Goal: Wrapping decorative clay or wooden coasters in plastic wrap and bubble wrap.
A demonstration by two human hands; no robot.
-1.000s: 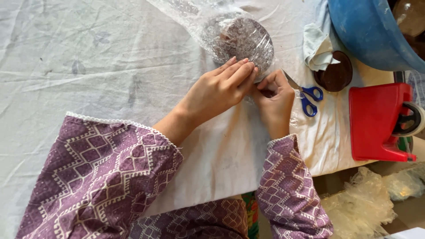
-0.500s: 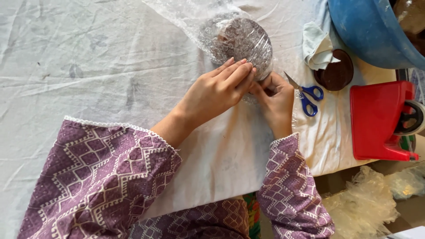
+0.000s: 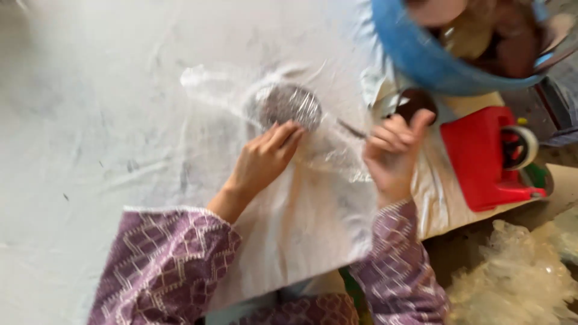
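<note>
While left hand (image 3: 262, 159) touches wrapped disc (image 3: 284, 105), red dispenser (image 3: 481, 157) beside right hand (image 3: 391, 153).

Motion-blurred blue basin (image 3: 421, 60) cut off at top edge, contents indistinct.

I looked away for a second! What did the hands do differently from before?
The right hand left the wrapped round thing and moved off to the right, toward the red tape holder; whether it holds anything is too blurred to tell. The two hands are now apart. The left hand stayed, fingers on the round thing in its clear plastic. The white cloth and blue tub are as before.
</note>
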